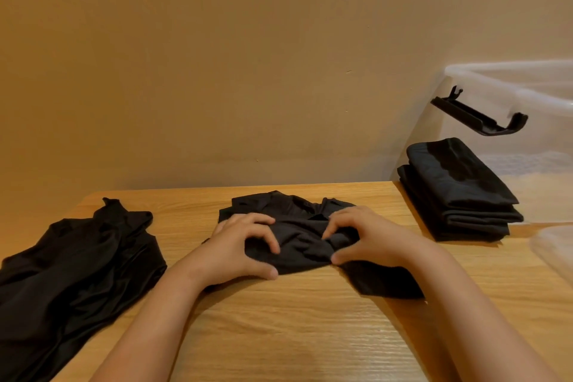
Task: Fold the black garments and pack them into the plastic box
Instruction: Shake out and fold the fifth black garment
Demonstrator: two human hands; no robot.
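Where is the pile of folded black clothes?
The folded pile sits on the right in the head view, inside the clear plastic box, below its black latch.

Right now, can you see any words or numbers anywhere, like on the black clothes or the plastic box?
No text to quote: nothing readable shows.
The black garment held by the left hand and right hand, the loose pile, the folded stack, the plastic box and its black latch show no words, numbers or labels.
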